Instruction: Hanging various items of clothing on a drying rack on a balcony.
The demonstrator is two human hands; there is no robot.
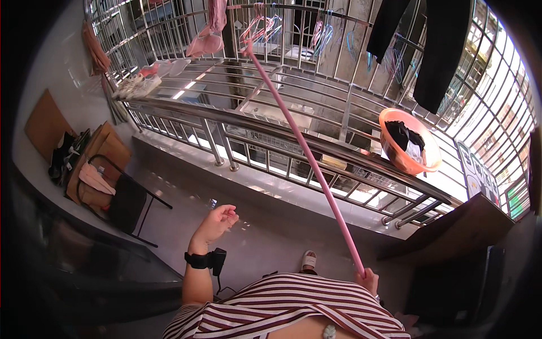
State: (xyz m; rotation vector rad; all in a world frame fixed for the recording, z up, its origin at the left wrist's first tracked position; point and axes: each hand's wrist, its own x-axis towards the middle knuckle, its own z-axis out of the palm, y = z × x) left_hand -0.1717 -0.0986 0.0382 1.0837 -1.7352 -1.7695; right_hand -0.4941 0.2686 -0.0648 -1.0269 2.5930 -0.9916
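My right hand [368, 281], low in the picture, is wrapped round the near end of a long pink clothes pole [307, 148]. The pole slants up and to the left across the metal railing [248, 120]. Its far tip is beside a bunch of pink hangers [261, 27] on the drying rail; whether it touches them I cannot tell. My left hand [217, 221] is raised over the floor to the left, fingers curled in and nothing visible in them. Below it a black strap with a small box [210, 260] circles the wrist.
An orange basin [432, 152] of dark and white clothes sits beyond the railing at right. Black trousers [446, 51] and a pink bra [204, 44] hang above. A black folding chair [129, 206] and cardboard [93, 164] stand at left. Dark boxes [451, 237] fill the lower right.
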